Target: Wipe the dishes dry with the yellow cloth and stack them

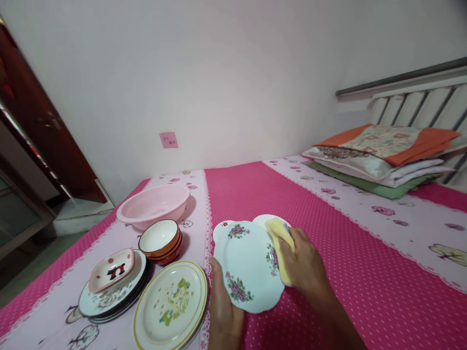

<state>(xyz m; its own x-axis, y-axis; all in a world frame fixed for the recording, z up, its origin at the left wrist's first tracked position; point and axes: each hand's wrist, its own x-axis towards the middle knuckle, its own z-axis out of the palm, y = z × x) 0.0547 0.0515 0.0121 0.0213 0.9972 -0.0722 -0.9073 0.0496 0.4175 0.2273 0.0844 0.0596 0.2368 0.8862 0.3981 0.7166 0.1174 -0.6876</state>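
A white scalloped plate (250, 270) with purple rose sprays is held tilted above the pink bedspread. My left hand (222, 311) grips its lower left edge, thumb along the rim and the other fingers hidden behind it. Bunched in my right hand (306, 262) is a yellow cloth (280, 236), pressed against the plate's right rim. Behind the floral plate, more white dishware (268, 219) shows at the top, mostly covered. Just left of my left hand lies a round cream plate (175, 304) with a yellow rim and a green flower print.
To the left stand a pink basin (153, 204), stacked brown bowls (160, 239) and several stacked plates (109, 304) topped by a small pink-rimmed dish (111, 270). Folded cushions and cloths (386, 150) are piled at the back right by a radiator (423, 107). A white wall closes the far side.
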